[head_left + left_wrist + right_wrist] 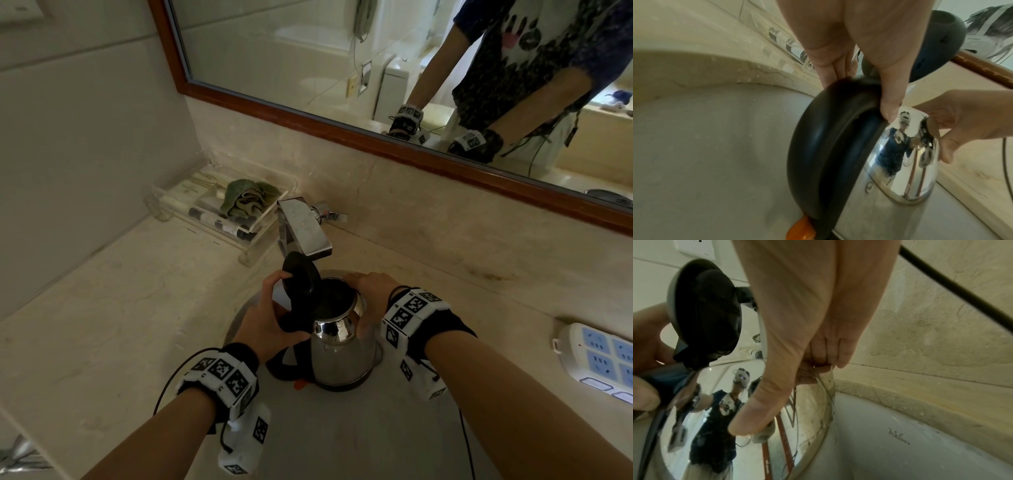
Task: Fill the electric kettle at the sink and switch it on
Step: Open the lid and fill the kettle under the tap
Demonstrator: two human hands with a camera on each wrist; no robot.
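The kettle [342,353] stands upright in the sink [342,442], under the spout of the tap [305,229], which is at twelve o'clock from it. Its black lid [301,277] is tipped up and open; the inside looks dark, and whether it holds water cannot be told. The left hand [270,322] grips the black handle [818,146] at the kettle's nine o'clock, fingers curled round it and a fingertip touching the raised lid. The right hand [373,291] lies on the kettle's shoulder at three o'clock, its fingers bent loosely over the steel with the thumb flat against it. An orange switch [801,230] shows at the foot of the handle, partly cut off.

At ten o'clock on the counter [120,308] a clear tray [253,222] holds a crumpled green cloth [245,198] and small toiletry tubes whose print is too small to read. A script mark on the sink wall in the right wrist view is not clearly legible. At four o'clock lies a white and blue power strip [599,359], cut off by the frame edge. The mirror [308,51] above reflects the person's torso and wrists.
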